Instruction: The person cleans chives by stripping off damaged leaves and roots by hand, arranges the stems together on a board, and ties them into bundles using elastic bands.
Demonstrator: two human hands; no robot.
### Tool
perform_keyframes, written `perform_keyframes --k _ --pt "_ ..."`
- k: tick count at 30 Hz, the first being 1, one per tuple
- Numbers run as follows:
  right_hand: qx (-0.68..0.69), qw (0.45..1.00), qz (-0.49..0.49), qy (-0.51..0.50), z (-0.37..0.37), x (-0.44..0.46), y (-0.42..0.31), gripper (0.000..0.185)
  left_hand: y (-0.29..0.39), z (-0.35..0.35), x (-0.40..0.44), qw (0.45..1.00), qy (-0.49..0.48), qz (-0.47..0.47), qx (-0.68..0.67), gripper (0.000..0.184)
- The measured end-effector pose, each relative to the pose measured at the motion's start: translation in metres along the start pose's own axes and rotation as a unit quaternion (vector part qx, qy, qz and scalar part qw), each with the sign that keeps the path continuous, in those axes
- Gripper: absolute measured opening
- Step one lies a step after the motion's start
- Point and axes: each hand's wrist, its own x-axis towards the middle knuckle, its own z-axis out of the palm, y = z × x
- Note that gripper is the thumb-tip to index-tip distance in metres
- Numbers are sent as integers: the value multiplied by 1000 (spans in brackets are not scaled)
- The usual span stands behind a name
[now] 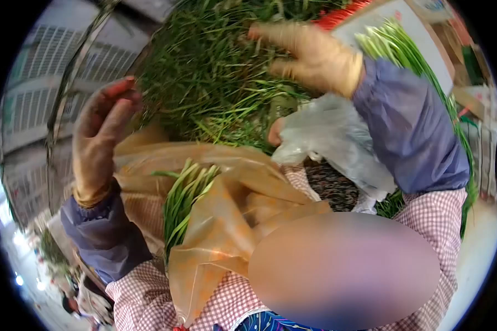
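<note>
My left hand (100, 135) is raised at the left, its fingers loosely bent and apart, with nothing visible between them. My right hand (320, 58), smeared by motion, is spread over the upper edge of the green leaf pile (204, 71) and holds nothing. Across my lap lies a translucent brownish plastic sheet (221, 215). A small bunch of green stalks with pale ends (188, 204) rests on it, below and right of my left hand. Beneath my right forearm is a crumpled clear plastic bag (334, 138).
Pale-ended green stalks (395, 47) lie on a white board (419, 27) at the upper right, near a bundle of red strips (342, 15). Stacked plastic crates (44, 60) stand at the left. A person (91, 300) is at the lower left, farther off.
</note>
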Motion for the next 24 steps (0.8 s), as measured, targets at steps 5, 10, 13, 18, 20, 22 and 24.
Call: perform_keyframes --k 5,10,13,18,20,22,24 --pt "303 872 339 -179 106 19 -42 63 -4 -45 -68 978 32 -5 207 32" --pt "342 881 276 -175 172 31 -56 75 -38 -19 -110 894 -83 98 430 75" --pt "362 891 248 -117 210 42 -60 60 -54 2 -129 837 -90 109 529 74" --pt "412 872 264 -15 212 65 -79 21 -71 7 -129 932 -50 57 355 79" --pt "388 905 175 -23 192 94 -70 20 -75 1 -132 978 -33 31 205 78" --pt "318 940 118 -23 168 119 -76 20 -78 6 -128 1000 4 -3 11 76" --pt "291 950 107 -39 151 134 -84 22 -74 6 -132 895 -55 -185 -401 72"
